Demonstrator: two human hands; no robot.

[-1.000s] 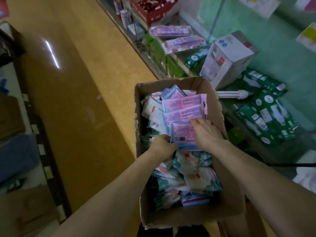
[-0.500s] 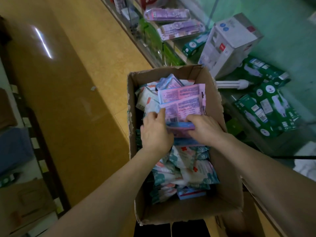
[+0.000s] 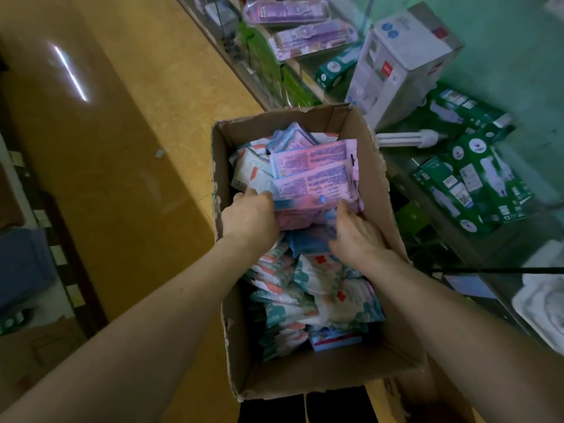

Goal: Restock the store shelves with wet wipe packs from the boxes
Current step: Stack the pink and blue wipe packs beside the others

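Note:
An open cardboard box [image 3: 378,370] stands on the floor in front of me, filled with several wet wipe packs. A stack of pink and blue packs [image 3: 314,181] lies in its far half. My left hand [image 3: 248,216] grips the stack's left edge, fingers curled round it. My right hand [image 3: 355,233] holds the stack's near right corner, fingers tucked under it. White and teal packs with red crosses [image 3: 323,288] fill the near half of the box.
A low shelf runs along the right with green boxes [image 3: 470,178], a white carton [image 3: 403,62], a white bulb [image 3: 406,138] and purple packs [image 3: 305,38]. Yellow floor lies to the left, with a dark counter edge at far left.
Both hands moved from the middle of the box to either side of the pink stack and took hold of it. The camera came closer to the box.

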